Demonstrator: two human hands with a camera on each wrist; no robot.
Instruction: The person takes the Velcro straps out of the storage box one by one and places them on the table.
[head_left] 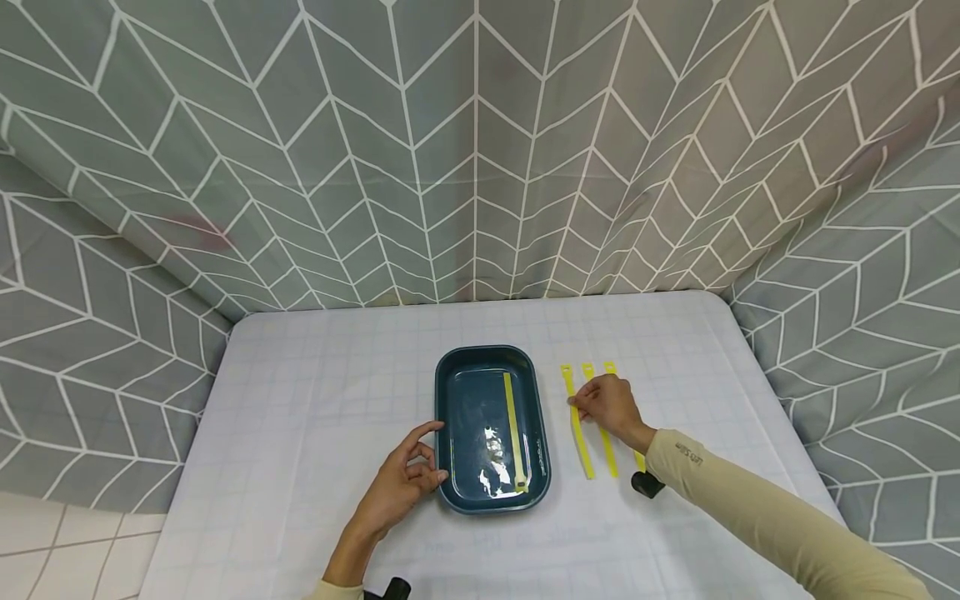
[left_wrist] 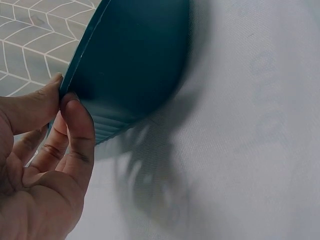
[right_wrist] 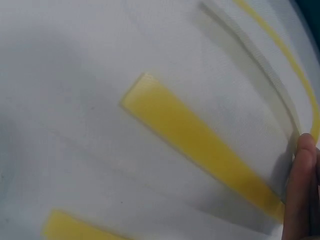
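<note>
A dark teal rectangular tray (head_left: 468, 500) sits on the table, with one yellow slotted strap (head_left: 513, 433), like a hook-and-loop cable tie, lying lengthwise inside. My left hand (head_left: 397, 487) is at the tray's left side. In the left wrist view, its thumb and a finger pinch the tray rim (left_wrist: 80, 65). Right of the tray, my right hand (head_left: 609, 406) pinches the nearest yellow strap (head_left: 581, 446) partway along. In the right wrist view that strap (right_wrist: 280, 40) bends up off the cloth. Two more yellow straps lie beside it, partly hidden under the right hand and forearm.
A white cloth (head_left: 322, 383) with a faint grid covers the table. Grey patterned curtains (head_left: 450, 167) hang behind and at both sides. Black wrist devices (head_left: 647, 484) show at both wrists. Pale floor tiles (head_left: 67, 542) appear at lower left.
</note>
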